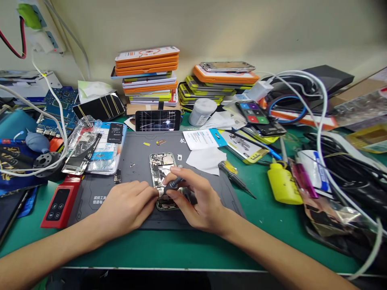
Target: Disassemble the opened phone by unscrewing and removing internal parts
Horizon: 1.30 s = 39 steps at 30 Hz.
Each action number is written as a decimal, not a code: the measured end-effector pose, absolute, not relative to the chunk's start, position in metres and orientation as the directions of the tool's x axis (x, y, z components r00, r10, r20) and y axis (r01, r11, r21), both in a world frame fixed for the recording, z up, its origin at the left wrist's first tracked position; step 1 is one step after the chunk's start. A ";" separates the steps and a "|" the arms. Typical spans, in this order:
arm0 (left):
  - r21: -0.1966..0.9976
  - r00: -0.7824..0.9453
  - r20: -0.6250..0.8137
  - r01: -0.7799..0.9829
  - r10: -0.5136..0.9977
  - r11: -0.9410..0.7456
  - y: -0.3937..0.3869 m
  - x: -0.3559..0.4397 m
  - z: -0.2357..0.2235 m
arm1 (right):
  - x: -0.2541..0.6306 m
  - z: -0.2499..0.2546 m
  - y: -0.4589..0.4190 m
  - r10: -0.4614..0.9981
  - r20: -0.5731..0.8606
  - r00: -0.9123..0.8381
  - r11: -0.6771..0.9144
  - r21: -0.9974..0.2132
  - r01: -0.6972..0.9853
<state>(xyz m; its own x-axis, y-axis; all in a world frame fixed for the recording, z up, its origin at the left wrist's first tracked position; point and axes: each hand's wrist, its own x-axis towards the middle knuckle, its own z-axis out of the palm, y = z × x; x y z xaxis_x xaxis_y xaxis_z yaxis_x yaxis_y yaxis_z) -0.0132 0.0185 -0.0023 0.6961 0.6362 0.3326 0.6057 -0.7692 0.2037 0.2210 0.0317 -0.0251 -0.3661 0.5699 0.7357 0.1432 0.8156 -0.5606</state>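
An opened smartphone (163, 160) lies on the dark grey work mat (127, 217), with its circuit boards and metal shields exposed. My left hand (128, 205) rests at its lower left edge, fingers curled and fingertips pressed against the frame. In my right hand (199, 197) is a short dark screwdriver (174, 184), pinched between thumb and fingers over the phone's lower half. Its tip is hidden by the fingers. Loose small parts lie about the phone: a camera module (117, 176), a white SIM tray (179, 157) and a small flex piece (161, 142).
A phone screen (157, 120) is propped behind the mat. Orange boxes (147, 60) are stacked by the wall. On the right are pliers-like tool (236, 177), a yellow bottle (282, 183) and white cables (324, 104). A red device (60, 203) sits left.
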 end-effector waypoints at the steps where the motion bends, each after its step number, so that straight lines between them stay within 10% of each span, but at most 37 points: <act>1: 0.206 0.694 0.338 0.605 0.636 -0.769 0.019 -0.013 -0.002 | 0.221 -0.024 0.032 0.564 0.735 -0.377 0.819 -0.557 0.140; 39: 0.185 0.658 0.346 0.651 0.669 -0.736 0.018 -0.012 -0.001 | 0.222 -0.026 0.031 0.594 0.708 -0.381 0.797 -0.583 0.157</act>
<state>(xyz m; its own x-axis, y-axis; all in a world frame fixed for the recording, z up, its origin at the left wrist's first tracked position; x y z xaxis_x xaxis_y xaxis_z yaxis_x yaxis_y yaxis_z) -0.0121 0.0177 -0.0009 0.6576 0.6692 0.3460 0.6514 -0.7358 0.1850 0.2216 0.0306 -0.0261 -0.3814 0.5939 0.7084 0.1573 0.7969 -0.5833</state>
